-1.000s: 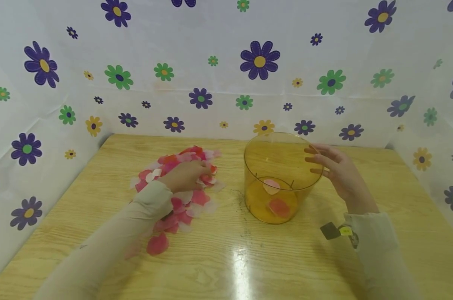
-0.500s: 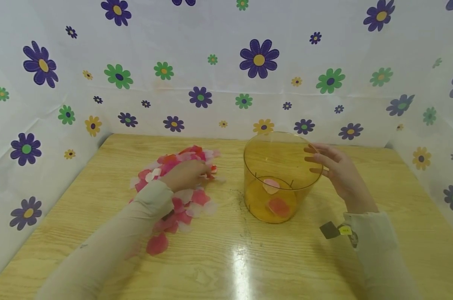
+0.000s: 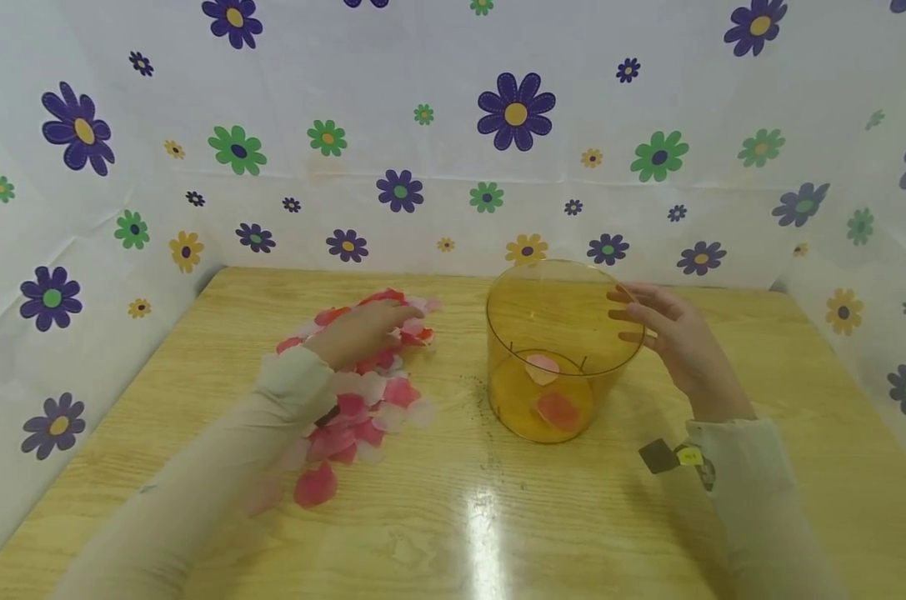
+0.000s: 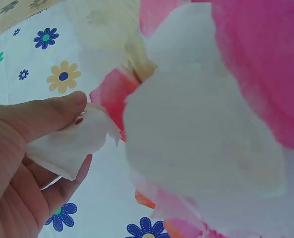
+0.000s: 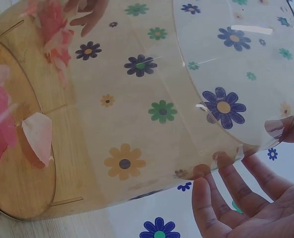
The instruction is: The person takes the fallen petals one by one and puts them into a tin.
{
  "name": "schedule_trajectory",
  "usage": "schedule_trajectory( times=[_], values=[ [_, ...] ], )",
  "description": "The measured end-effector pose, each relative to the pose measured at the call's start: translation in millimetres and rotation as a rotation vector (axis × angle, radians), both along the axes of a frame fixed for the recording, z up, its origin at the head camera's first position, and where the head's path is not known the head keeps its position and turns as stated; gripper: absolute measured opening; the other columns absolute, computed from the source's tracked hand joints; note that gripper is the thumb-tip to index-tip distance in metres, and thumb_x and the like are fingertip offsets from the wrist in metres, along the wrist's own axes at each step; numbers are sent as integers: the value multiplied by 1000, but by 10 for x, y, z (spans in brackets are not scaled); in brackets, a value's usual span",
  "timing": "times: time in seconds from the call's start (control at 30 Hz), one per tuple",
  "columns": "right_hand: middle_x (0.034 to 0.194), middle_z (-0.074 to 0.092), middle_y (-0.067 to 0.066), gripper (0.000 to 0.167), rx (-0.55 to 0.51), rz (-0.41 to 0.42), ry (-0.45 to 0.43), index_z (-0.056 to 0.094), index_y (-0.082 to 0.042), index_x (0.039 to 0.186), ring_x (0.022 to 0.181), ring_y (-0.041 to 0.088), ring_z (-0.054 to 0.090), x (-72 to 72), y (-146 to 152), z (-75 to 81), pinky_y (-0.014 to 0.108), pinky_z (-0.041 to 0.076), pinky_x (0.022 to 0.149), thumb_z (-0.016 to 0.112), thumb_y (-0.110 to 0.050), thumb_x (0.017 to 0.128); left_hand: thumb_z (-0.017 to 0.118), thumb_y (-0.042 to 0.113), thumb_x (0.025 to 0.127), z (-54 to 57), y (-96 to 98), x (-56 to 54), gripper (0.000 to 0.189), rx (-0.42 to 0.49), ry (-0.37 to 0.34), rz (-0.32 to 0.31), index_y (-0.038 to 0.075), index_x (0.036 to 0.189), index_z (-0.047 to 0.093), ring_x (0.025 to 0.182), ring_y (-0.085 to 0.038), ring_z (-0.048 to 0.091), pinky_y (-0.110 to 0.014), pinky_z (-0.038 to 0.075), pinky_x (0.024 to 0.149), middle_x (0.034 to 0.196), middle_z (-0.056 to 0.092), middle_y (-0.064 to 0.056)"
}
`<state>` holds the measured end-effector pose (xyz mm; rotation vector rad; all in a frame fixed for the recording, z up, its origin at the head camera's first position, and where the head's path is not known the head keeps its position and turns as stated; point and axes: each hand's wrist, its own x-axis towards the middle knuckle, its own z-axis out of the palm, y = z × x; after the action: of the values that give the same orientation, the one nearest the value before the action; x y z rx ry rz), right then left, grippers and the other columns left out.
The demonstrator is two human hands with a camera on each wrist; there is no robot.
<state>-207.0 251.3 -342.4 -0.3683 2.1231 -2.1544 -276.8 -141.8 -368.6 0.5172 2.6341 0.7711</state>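
My left hand (image 3: 362, 333) is over the pile of pink, red and white fabric flower petals (image 3: 362, 417) on the left of the table. In the left wrist view it pinches a white petal (image 4: 90, 139) between thumb and fingers, near larger white and pink petals. A clear amber bucket (image 3: 513, 400) stands upright to the right of the pile. Inside lie a pale pink petal (image 3: 543, 368) and a red-pink one (image 3: 558, 411). My right hand (image 3: 685, 350) rests against the bucket's right side near the rim, its fingers spread and slightly bent on the outer wall.
Wood-grain table (image 3: 422, 533) under everything, with a bright light streak at its front. White flower-print cloth (image 3: 437, 150) walls off the back and both sides. A small dark square tag (image 3: 658, 457) hangs at the right sleeve.
My left hand has lifted and drawn slightly back over the pile, uncovering more petals there. The right hand and bucket stay in place, with only a slight shift of the head view.
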Motion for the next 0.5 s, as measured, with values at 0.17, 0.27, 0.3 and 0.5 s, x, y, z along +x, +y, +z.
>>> schedule_trajectory(
  times=[0.17,0.27,0.3,0.5],
  values=[
    [112,62,-18,19,1,-2,-4,58,-26,113,101,2,59,-7,-5,22,20,49,82,49,-20,98,61,13,91,86,5,-9,46,-159,152,-141,15,135,49,117,-26,55,-45,45,101,124,61,-7],
    [112,62,-18,18,3,-2,-11,58,-26,113,101,2,59,-7,-9,35,20,49,82,49,-20,98,64,5,87,147,14,-1,50,-180,161,-144,11,135,49,117,-29,55,-45,46,99,125,60,-11],
    [112,62,-18,18,5,-2,-13,58,-26,113,101,1,59,-6,-11,40,20,49,82,49,-20,98,64,5,87,169,15,2,49,-178,161,-137,10,134,50,116,-29,55,-45,47,98,125,60,-12],
    [112,61,-18,18,20,-5,-19,57,-27,113,101,1,59,-8,-14,56,20,49,82,49,-21,98,66,7,86,276,-19,-2,36,-192,256,-151,9,122,61,109,-27,61,-42,51,94,118,65,-11]
  ],
)
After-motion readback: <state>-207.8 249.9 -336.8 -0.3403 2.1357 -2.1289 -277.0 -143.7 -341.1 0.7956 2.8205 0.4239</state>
